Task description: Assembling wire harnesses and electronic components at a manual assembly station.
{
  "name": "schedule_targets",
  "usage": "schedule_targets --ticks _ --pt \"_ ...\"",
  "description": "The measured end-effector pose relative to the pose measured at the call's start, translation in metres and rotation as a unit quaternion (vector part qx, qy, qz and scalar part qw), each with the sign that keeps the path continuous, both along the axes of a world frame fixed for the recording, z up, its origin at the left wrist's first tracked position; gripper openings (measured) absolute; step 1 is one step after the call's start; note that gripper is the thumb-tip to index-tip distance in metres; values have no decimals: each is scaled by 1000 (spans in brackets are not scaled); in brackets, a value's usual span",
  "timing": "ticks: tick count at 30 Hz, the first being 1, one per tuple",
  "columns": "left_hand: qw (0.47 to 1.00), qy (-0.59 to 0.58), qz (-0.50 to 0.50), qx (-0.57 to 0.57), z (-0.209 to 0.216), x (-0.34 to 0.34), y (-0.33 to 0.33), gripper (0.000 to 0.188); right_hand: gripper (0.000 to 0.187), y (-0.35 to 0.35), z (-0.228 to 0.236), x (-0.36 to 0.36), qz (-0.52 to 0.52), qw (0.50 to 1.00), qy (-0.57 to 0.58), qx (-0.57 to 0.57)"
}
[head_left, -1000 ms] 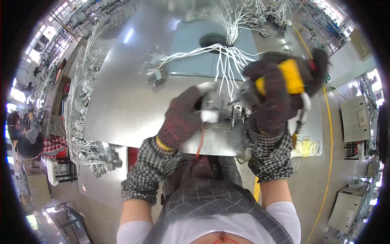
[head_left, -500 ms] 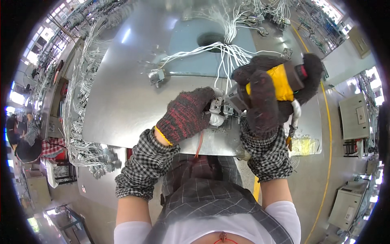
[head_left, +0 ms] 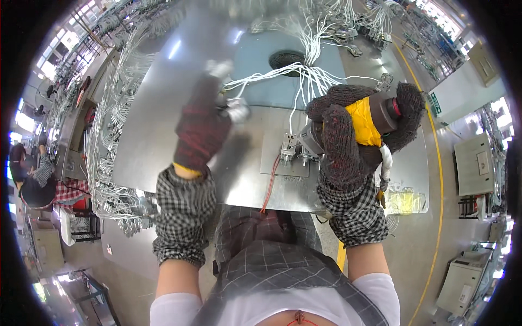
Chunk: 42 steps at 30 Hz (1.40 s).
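Note:
My left hand [head_left: 204, 127], in a dark red-flecked knit glove with white-wrapped fingertips, is blurred over the left part of the metal table. Its thumb and finger are apart, close to the ends of white cables [head_left: 255, 76]; a metal part there is mostly hidden. My right hand [head_left: 345, 136], gloved alike, grips a dark power tool [head_left: 370, 117] with a yellow band. The tool's square grey end is beside a small metal connector [head_left: 288, 146], which sits on a flat plate near the table's front edge. Red wires [head_left: 270, 187] run from this plate over the edge.
The white cables spread from a dark round hole [head_left: 285, 58] in a blue-grey panel. Bundles of white cables [head_left: 111, 163] hang along the left side. A clear yellowish tray [head_left: 405, 201] lies at the table's right corner. Another person [head_left: 38, 185] is at far left.
My left hand has left the metal connector and swung left and away from me to the cable ends. My right hand stays by the connector with the power tool, slightly lower.

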State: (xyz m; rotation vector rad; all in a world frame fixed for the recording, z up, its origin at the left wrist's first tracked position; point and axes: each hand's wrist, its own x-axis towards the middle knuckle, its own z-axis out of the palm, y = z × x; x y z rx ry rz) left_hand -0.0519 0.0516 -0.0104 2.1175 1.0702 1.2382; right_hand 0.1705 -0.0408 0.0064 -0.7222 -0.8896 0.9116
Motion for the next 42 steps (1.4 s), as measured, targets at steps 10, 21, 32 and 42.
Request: schedule_targets --ticks 10,21,32,42 --pt "996 51 -72 17 -33 4 -15 49 70 -1 13 -6 65 972 209 90" --pt "971 -183 -140 -64 -4 22 -2 54 80 -1 6 1 -93 985 11 148" --pt "970 77 -228 -31 -3 52 -40 65 73 7 35 16 -175 945 -66 269" --pt "957 201 -206 -43 -10 42 -37 61 75 7 20 -3 -196 950 -114 215"
